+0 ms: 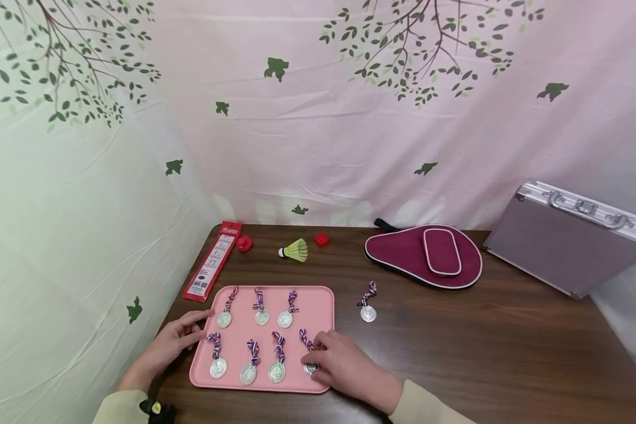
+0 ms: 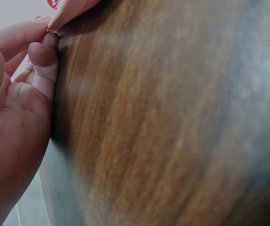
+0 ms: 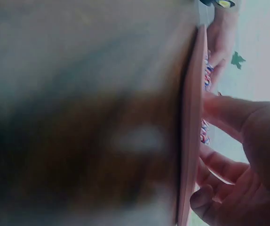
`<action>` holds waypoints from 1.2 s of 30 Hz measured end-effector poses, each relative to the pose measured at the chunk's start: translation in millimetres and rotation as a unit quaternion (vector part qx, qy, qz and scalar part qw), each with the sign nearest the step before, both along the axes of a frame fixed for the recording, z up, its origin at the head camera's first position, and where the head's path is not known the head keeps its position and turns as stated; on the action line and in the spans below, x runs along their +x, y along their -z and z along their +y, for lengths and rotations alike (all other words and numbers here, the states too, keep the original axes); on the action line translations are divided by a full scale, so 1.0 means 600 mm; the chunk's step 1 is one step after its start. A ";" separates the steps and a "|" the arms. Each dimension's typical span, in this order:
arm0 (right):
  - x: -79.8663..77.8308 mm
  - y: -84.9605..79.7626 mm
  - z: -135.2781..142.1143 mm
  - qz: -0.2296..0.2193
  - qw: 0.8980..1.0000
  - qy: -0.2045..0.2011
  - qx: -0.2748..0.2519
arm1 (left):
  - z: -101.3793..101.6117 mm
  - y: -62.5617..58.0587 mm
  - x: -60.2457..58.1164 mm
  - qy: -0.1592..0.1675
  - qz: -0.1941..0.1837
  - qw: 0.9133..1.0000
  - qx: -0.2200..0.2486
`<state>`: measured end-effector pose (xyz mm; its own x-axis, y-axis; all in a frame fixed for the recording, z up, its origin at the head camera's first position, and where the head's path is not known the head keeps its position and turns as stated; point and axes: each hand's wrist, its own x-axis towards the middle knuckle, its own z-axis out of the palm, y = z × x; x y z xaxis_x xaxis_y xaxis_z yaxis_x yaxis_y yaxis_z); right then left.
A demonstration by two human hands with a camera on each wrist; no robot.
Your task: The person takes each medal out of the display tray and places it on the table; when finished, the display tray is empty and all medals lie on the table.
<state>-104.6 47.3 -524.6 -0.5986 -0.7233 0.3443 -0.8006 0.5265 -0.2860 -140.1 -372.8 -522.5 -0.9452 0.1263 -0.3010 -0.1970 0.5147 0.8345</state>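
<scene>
A pink tray (image 1: 316, 309) lies on the table with several silver medals on it, in two rows, each with a knotted red, white and blue ribbon. My left hand (image 1: 171, 343) holds the tray's left rim, thumb and fingertips pinching its edge in the left wrist view. At the tray's front right, my right hand (image 1: 350, 364) has its thumb and fingers around a medal (image 1: 310, 369), which they partly cover. Another medal (image 1: 368, 314) lies on the table, right of the tray, its ribbon pointing away from me.
Behind the tray are a red and white packet (image 1: 212, 262), a small red round object (image 1: 244, 244), a yellow shuttlecock (image 1: 295, 251) and a red block (image 1: 321, 239). A maroon paddle case (image 1: 403, 250) and a grey metal case (image 1: 567, 241) stand at the back right.
</scene>
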 end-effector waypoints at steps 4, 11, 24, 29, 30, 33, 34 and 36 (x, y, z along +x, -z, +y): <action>0.004 0.004 -0.006 0.000 1.000 0.010 -0.007 | -0.013 0.023 -0.005 0.003 0.006 1.000 -0.002; 0.004 0.001 -0.010 -0.050 0.998 0.026 0.001 | -0.020 0.033 -0.006 0.007 0.015 1.000 -0.005; 0.002 0.005 -0.013 -0.131 0.990 0.016 -0.042 | -0.019 0.031 -0.005 0.006 0.018 1.000 -0.001; -0.003 0.005 -0.003 -0.189 0.978 -0.005 -0.093 | -0.019 0.030 -0.005 0.003 0.017 1.000 -0.003; -0.003 0.005 0.000 -0.201 0.974 -0.011 -0.106 | -0.019 0.030 -0.005 0.003 0.016 1.000 -0.002; -0.006 0.008 0.013 -0.236 0.960 -0.029 -0.145 | -0.017 0.030 -0.004 0.004 0.015 1.000 0.002; -0.007 0.010 0.017 -0.241 0.957 -0.036 -0.158 | -0.017 0.029 -0.004 0.005 0.015 1.000 0.002; -0.010 0.013 0.028 -0.249 0.951 -0.043 -0.178 | -0.016 0.028 -0.004 0.006 0.015 1.000 0.003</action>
<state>-110.7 64.3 -532.6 -0.6956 -0.6677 0.2651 -0.5546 0.2645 -0.7890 -142.4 -382.2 -539.3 -0.9524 0.1392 -0.2711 -0.1651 0.5120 0.8430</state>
